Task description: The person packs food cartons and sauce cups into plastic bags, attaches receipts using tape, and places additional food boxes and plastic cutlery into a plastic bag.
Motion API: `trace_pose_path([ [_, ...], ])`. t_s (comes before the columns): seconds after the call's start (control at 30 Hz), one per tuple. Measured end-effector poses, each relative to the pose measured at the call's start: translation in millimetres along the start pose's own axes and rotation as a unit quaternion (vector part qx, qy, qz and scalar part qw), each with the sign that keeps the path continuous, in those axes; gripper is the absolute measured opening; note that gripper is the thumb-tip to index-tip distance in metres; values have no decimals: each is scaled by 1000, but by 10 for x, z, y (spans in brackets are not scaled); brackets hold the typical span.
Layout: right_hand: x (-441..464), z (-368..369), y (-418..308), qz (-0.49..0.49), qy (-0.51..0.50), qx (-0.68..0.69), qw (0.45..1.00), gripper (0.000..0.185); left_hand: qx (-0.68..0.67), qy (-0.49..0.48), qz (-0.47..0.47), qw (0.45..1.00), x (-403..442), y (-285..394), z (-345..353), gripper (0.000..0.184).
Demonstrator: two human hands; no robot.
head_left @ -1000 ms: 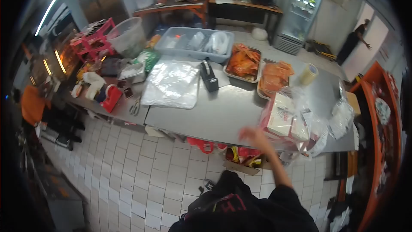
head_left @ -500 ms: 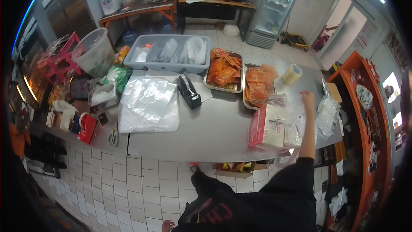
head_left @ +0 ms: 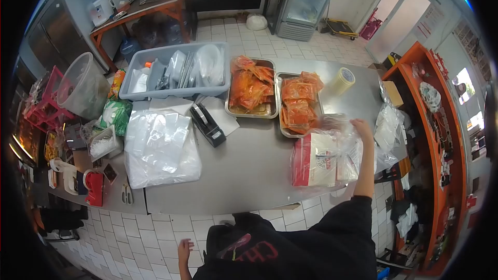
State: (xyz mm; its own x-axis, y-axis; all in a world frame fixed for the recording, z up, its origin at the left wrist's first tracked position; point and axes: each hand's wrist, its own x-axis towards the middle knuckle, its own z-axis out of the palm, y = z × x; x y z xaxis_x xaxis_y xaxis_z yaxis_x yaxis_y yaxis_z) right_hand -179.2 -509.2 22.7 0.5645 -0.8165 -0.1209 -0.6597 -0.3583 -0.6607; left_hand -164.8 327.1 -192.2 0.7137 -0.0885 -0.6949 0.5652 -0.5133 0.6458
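Note:
My right hand is at the upper right of a clear plastic bag, its fingers closed on the film. The bag lies around a red and white box near the table's front right. Just behind the box is a metal tray of packets with orange-red contents. A second pile of orange-red packets fills the tray to its left. My left hand hangs low beside my body, away from the table, with its fingers apart and nothing in it.
On the steel table are a stack of clear bags, a black tape dispenser, a blue-grey divided bin, a tape roll and scissors. An orange shelf stands at the right.
My right hand has come down and left onto the plastic by the box. My left hand has come further into view. The camera view has shifted.

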Motion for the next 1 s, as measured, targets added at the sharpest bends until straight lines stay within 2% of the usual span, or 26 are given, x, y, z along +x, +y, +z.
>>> trace_pose_path([
  [0.03,-3,12,168,0,89,108,990,29,-25,6,22,999,1,153,-1,26],
  [0.07,-25,14,327,3,85,106,991,29,-48,11,41,998,-37,206,-6,26],
  [0.13,-58,9,561,14,177,231,957,22,-53,-5,23,998,-109,166,10,25],
  [0.17,-47,25,622,14,172,229,958,22,-59,-21,10,998,-116,134,20,25],
  [0.23,27,87,630,27,167,132,977,24,-75,-20,-32,997,-48,-255,75,24],
  [0.3,242,140,818,-94,183,-82,975,29,-80,-68,-55,993,-204,-648,101,24],
  [0.33,233,127,702,-105,166,-111,974,33,4,-72,-87,994,-372,-460,89,25],
  [0.37,306,82,687,-74,121,-147,979,33,41,-73,-148,986,-383,-615,106,26],
  [0.4,527,79,959,-103,128,-163,973,32,27,-76,-164,983,-419,-840,90,29],
  [0.43,643,75,1000,-239,150,-261,923,30,33,-75,-187,979,-483,-880,65,31],
  [0.47,795,1,1019,-188,62,-388,900,29,-28,-47,-216,975,-473,-1089,107,32],
  [0.5,718,3,619,-65,0,-333,941,37,-61,-38,-225,972,-493,-1152,95,31],
  [0.57,653,67,50,46,-36,-157,986,45,-87,11,-221,971,-472,-1080,55,28],
  [0.6,638,186,-167,33,-43,-157,986,45,-119,52,-194,972,-412,-1147,14,26],
  [0.63,650,312,-404,-84,31,-261,961,45,-149,92,-169,970,-344,-1163,-39,25],
  [0.67,601,441,-628,-196,111,-355,907,46,-149,168,-122,967,-242,-1195,-106,23],
  [0.7,514,632,-952,-245,95,-278,924,43,-144,243,-76,956,-162,-1156,-270,22],
  [0.73,410,821,-1365,-290,77,-203,932,41,-218,294,-55,929,-165,-965,-452,22],
  [0.77,333,1079,-1717,-355,46,-197,913,38,-290,344,-30,893,-148,-679,-694,23],
  [0.8,222,1379,-2141,-420,21,-185,888,37,-279,375,-7,884,-35,-586,-992,23],
  [0.83,-274,1685,-2733,-375,52,-208,902,30,-268,407,18,873,78,-524,-1348,24],
  [0.87,-404,2160,-3028,-406,17,-97,909,24,-266,441,37,856,184,-461,-1769,24],
  [0.9,-820,2531,-3427,-481,-11,-26,876,20,-263,473,54,839,323,-348,-2190,25],
  [0.93,-1219,2943,-3771,-483,-56,-53,872,20,-270,496,88,820,305,14,-2602,24],
  [0.97,-1851,3186,-4191,-440,-182,23,879,20,-108,573,116,804,687,-362,-3171,24],
  [1.0,-2224,3617,-4332,-562,-158,-13,812,20,-199,539,117,810,400,537,-3461,23],
])
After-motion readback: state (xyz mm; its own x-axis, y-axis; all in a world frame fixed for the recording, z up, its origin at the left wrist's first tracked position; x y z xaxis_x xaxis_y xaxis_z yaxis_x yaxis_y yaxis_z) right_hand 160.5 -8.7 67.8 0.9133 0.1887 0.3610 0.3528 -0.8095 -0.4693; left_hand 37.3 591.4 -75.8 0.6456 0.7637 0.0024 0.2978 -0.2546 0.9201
